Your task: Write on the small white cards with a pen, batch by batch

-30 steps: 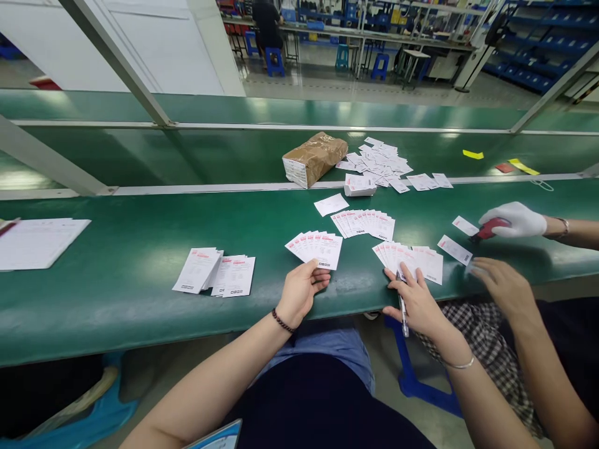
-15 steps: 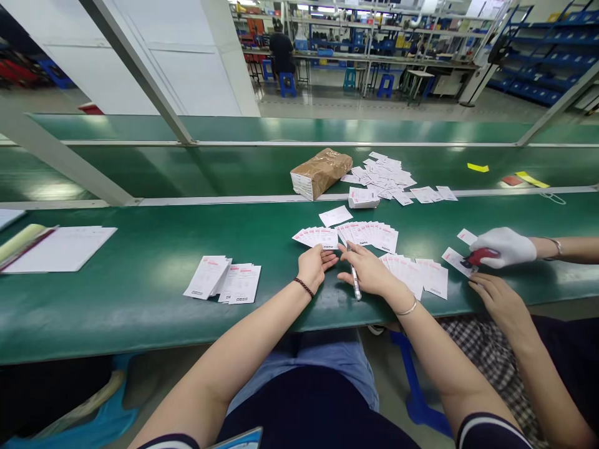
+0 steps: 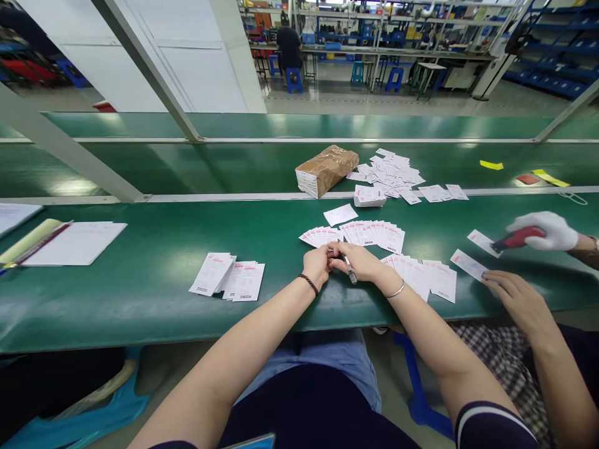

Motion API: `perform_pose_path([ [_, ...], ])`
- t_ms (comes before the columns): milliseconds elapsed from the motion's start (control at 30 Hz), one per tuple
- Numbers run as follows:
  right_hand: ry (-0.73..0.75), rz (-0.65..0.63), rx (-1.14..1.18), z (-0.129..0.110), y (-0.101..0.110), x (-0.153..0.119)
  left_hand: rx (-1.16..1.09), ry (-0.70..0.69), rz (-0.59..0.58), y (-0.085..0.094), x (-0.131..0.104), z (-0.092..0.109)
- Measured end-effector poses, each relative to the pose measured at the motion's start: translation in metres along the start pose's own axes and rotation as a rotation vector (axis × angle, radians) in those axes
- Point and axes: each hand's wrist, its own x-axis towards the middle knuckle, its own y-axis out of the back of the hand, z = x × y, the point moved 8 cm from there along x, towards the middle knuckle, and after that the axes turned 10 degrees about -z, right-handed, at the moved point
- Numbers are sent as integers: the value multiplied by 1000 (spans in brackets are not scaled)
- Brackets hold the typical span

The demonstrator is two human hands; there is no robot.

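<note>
My right hand is closed around a pen, which points down toward the table's front edge. My left hand meets it, fingers curled in and touching the right fingertips; whatever lies between them is hidden. Just beyond my hands a small fan of white printed cards is spread out, and a wider fan of cards adjoins it on the right. More overlapping cards lie beside my right wrist. Two card stacks rest off to the left.
A brown paper-wrapped pack, a card block and a loose card heap are at the back. On the right, a co-worker's gloved hand holds a red tool over card strips. Papers lie far left.
My hands have come together, and my fingers have curled in below the small fan. The co-worker's gloved hand has moved right and up with the red tool. The view has shifted slightly.
</note>
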Motion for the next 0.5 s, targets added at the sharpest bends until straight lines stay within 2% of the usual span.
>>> perform_pose_path([
  [167,-70,26,15,3,2,3,-33,39,-34,-2,-2,-2],
  [267,-83,30,13,3,-1,2,-57,68,-94,-2,-13,-2],
  [400,-77,25,-2,4,-5,2,-67,107,-186,7,-47,-5],
  [500,-65,30,-12,4,-8,2,-23,136,-258,27,-83,-12],
])
